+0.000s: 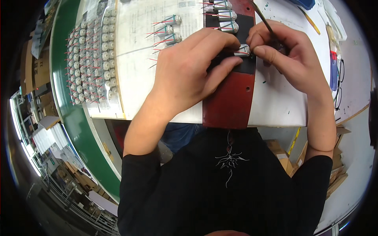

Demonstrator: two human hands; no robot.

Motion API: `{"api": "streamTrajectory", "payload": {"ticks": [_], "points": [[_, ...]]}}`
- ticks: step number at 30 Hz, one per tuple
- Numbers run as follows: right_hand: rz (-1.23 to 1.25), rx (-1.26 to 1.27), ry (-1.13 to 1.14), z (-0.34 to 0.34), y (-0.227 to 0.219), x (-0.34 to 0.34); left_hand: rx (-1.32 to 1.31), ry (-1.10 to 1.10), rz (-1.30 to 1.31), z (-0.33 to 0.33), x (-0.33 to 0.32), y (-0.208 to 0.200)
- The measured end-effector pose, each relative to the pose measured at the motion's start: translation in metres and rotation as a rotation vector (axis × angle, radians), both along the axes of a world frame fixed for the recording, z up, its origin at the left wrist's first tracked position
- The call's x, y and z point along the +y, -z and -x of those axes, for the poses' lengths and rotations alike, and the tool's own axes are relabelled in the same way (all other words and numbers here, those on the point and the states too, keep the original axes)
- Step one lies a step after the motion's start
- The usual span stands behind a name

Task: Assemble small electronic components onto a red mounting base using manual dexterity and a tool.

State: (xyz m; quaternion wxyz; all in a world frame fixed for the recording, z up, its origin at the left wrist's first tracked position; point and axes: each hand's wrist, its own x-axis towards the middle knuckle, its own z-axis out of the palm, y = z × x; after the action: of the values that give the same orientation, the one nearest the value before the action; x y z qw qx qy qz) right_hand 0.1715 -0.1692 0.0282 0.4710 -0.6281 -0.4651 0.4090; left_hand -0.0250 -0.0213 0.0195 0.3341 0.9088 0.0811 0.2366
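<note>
Our left hand (193,65) pinched the small motor (243,50), its long axis left to right; our right hand (289,53), closed on a dark rod (263,16), was just rightward.

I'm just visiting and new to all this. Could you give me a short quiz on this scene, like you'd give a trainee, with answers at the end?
1. What colour is the board under the black pad?
a) green
b) red
c) yellow

2. True or false: the right hand holds a dark slim tool.

3. What is at the tips of the finger and thumb of the left hand?

Key:
1. b
2. True
3. A small silver part
</note>
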Motion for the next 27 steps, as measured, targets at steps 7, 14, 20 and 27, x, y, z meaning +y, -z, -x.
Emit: {"api": "streamTrajectory", "payload": {"ticks": [7, 14, 20, 27], "points": [[0.042, -0.094, -0.04, 0.001, -0.004, 0.005, 0.008, -0.001, 0.073, -0.001, -0.003, 0.005], [0.225, -0.071, 0.001, 0.009, -0.033, 0.02, -0.002, -0.017, 0.106, -0.002, -0.002, 0.004], [0.131, -0.029, 0.063, 0.014, -0.022, 0.023, -0.069, -0.027, 0.089, -0.003, -0.001, 0.008], [0.216, -0.101, 0.054, 0.02, -0.041, 0.027, -0.002, -0.04, 0.116, 0.001, 0.0, 0.005]]}}
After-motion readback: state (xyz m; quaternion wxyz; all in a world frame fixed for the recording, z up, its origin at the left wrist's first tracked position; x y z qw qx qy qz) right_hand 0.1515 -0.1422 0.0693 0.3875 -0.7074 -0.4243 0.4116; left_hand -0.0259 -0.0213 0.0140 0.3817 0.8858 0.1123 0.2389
